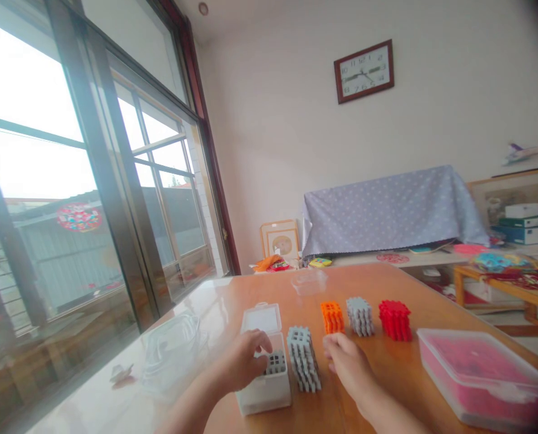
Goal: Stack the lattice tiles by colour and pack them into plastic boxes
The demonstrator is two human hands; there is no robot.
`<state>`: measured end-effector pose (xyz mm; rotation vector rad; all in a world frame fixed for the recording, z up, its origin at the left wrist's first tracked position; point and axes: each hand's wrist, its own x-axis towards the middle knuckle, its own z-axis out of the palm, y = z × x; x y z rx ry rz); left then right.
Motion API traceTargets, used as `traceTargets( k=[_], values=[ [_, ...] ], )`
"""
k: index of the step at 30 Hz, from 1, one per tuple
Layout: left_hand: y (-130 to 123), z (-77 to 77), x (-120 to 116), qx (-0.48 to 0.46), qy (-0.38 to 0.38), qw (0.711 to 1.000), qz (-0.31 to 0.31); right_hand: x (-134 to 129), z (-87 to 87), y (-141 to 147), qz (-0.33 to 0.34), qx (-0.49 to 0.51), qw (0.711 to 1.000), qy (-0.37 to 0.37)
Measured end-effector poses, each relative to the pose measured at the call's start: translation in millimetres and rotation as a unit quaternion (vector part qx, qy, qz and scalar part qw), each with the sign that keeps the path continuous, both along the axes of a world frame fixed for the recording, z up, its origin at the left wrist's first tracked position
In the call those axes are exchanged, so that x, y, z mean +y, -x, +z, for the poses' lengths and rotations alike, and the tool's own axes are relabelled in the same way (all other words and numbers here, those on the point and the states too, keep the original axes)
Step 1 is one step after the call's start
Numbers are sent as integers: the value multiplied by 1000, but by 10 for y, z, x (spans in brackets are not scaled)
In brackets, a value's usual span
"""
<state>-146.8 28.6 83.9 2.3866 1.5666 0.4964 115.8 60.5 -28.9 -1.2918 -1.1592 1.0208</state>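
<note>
My left hand [250,358] is over a small white plastic box [264,395] with its lid tipped back. Its fingers are bent and a gap shows between thumb and forefinger. Inside the box, beside the fingertips, are grey notched pieces [276,361] with square holes. Just right of the box stands a tall stack of grey interlocking pieces [303,358]. My right hand [347,358] is closed, fingers pressed together, between that stack and an orange stack [332,317]; whatever it may hold is hidden. Farther right stand a second grey stack [360,316] and a red stack [395,320].
A lidded clear box with pink contents [481,377] sits at the table's right edge. Crumpled clear plastic [172,346] and a small scrap [121,374] lie on the left. A clear tray [309,281] is near the far edge of the wooden table [260,289].
</note>
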Motion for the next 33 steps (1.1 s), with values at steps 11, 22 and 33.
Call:
traceTargets(
  k=[11, 22, 33],
  values=[
    [-45, 46, 5, 88, -8, 995, -40, -49, 52, -5, 3, -4, 1000, -2],
    [-425, 443, -18, -65, -86, 989, -99, -87, 95, 6, 3, -15, 1000, -22],
    [-590, 351, 166, -35, -47, 993, -99, -57, 48, 9, 4, -3, 1000, -28]
  ],
)
